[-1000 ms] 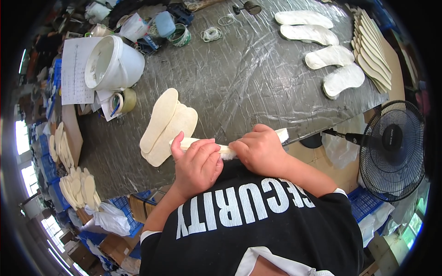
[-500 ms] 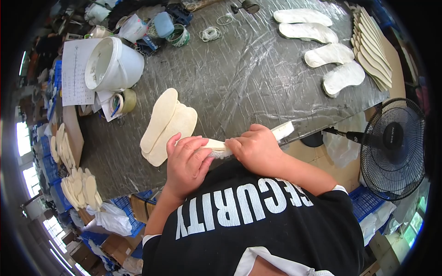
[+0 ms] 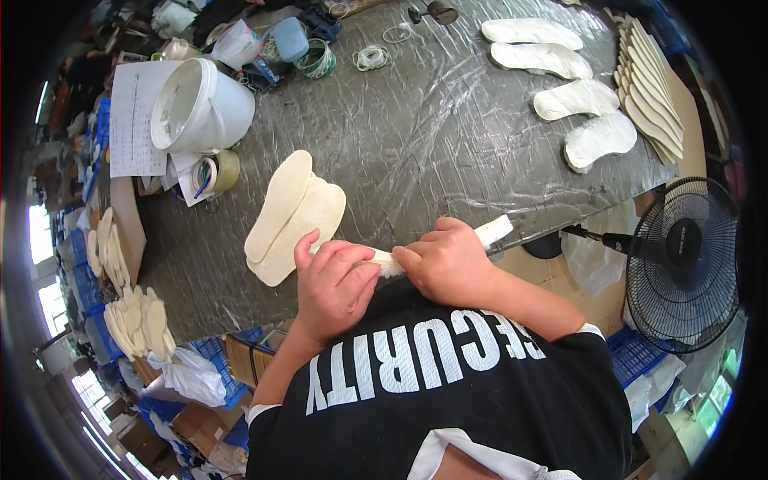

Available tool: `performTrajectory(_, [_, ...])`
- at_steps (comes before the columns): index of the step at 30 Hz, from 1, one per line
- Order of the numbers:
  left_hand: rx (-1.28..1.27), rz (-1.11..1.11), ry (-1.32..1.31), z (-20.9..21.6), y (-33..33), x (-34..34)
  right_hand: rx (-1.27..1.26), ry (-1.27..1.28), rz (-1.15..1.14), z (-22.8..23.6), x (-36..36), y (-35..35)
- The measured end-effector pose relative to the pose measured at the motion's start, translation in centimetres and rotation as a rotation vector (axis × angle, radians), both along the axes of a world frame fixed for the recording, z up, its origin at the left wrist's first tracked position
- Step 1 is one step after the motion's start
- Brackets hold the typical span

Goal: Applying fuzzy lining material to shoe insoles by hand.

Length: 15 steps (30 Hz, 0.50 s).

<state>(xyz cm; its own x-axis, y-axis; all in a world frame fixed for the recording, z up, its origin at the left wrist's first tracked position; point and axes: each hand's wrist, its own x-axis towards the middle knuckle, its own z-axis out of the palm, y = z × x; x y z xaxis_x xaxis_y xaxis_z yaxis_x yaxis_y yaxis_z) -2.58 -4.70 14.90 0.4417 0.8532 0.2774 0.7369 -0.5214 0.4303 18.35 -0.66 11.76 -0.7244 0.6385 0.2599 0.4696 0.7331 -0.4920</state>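
In front of my chest, at the table's near edge, I hold a cream insole (image 3: 494, 230) nearly edge-on, with white fluffy lining showing along its lower side. My left hand (image 3: 336, 284) is closed round its left end, its fingers bent over the edge. My right hand (image 3: 450, 260) grips it further along, the thumb pressed on the upper edge; one end sticks out beyond this hand. Much of the insole is hidden by my fingers. Just beyond my left hand, flat cream insoles (image 3: 279, 205) lie overlapping on the table.
Four white fluffy insoles and a fanned stack of insoles (image 3: 650, 96) lie at the far right of the plastic-covered table (image 3: 416, 128). A white bucket (image 3: 228, 108) and tape rolls (image 3: 216, 172) stand at the left. A black fan (image 3: 682, 260) is by the right edge.
My left hand has shifted slightly right along the insole, closer to my right hand. The right hand keeps its grip, and the view has moved a little.
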Motion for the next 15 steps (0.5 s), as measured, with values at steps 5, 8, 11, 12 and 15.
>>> performTrajectory(5, [0.013, -0.019, -0.051, -0.5, -0.1, -0.1, 0.027, 0.048, -0.040, -0.6, -0.5, -0.3])
performTrajectory(8, [0.017, -0.064, -0.036, -0.7, -0.2, 0.0, -0.017, 0.088, -0.006, -0.4, -0.8, -0.2])
performTrajectory(11, [0.021, -0.074, -0.078, -0.9, -0.1, -0.2, 0.028, 0.078, 0.022, -1.1, -0.9, -0.1])
performTrajectory(12, [0.016, 0.009, -0.144, -0.7, -0.2, -0.2, 0.047, 0.100, 0.025, -1.3, -0.8, 0.0])
performTrajectory(15, [-0.055, 0.157, -0.235, -0.3, -0.2, -0.7, 0.069, 0.119, 0.026, -1.5, -0.6, 0.1])
